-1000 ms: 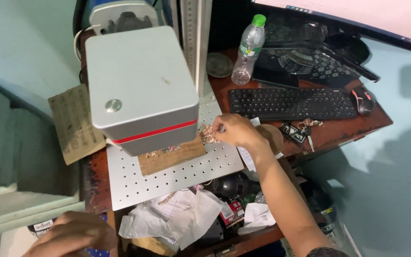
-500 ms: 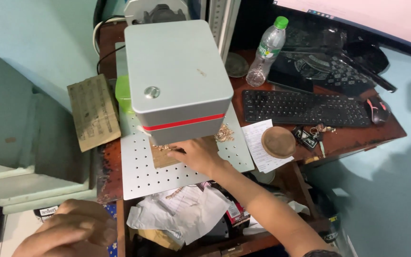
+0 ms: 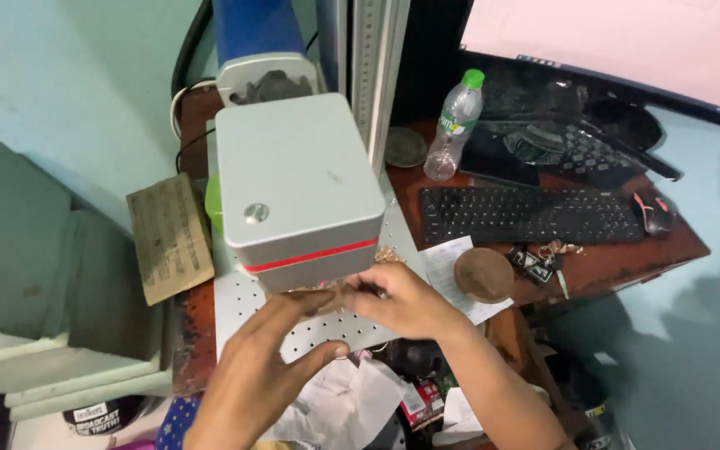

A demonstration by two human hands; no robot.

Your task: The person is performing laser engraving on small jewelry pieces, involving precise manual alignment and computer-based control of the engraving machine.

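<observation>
Your right hand (image 3: 406, 302) pinched a small brownish piece (image 3: 327, 298), only partly visible, under the grey machine head (image 3: 293, 187); your left hand (image 3: 272, 358), open and empty, hovered at seven o'clock from it. On that perforated plate (image 3: 243, 304), crowded fingers could have nudged it askew.

You're at a cluttered reddish-brown wooden desk (image 3: 618, 271) against pale blue-green walls (image 3: 52, 75); a pale step or ledge (image 3: 18, 367), perhaps, sits lower left.
</observation>
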